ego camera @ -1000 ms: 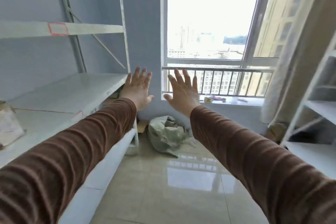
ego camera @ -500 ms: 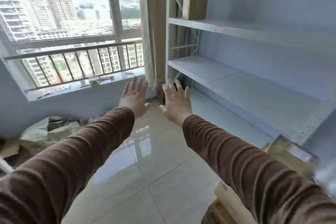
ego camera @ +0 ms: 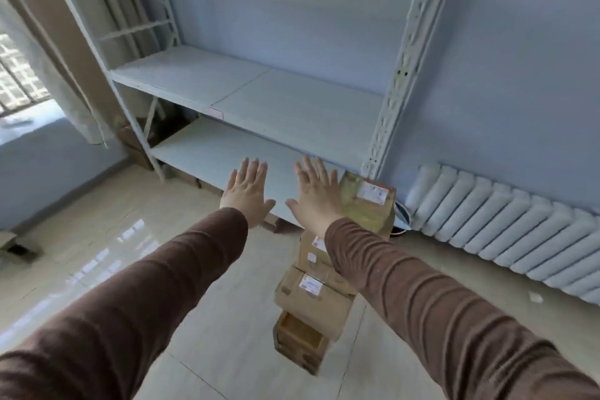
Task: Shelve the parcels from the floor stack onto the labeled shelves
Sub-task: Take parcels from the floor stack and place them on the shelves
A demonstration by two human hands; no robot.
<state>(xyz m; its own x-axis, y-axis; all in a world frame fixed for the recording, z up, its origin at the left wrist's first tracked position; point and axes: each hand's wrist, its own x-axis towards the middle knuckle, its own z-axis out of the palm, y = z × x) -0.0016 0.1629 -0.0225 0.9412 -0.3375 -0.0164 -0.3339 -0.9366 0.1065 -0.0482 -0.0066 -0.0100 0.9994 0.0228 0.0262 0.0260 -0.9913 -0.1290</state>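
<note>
- Both arms, in brown sleeves, are stretched forward with the palms turned down and away.
- The left hand [ego camera: 248, 196] is held flat with its fingers spread; nothing is gripped by it.
- The right hand [ego camera: 316, 193] is likewise spread wide and empty, and is seen just left of the top parcel [ego camera: 367, 204], overlapping its edge in the view; contact cannot be told.
- The parcels are piled as a leaning floor stack [ego camera: 311, 295] of brown cardboard boxes on the pale tiled floor [ego camera: 227, 360], below the right forearm; white labels are seen on several boxes.
- The stack is placed just in front of the right end of the shelving unit [ego camera: 246, 91], near its perforated upright [ego camera: 399, 75].
- Small pink tags are seen on the front edges of the shelves.
- A white radiator [ego camera: 506, 227] is mounted along the wall to the right.
</note>
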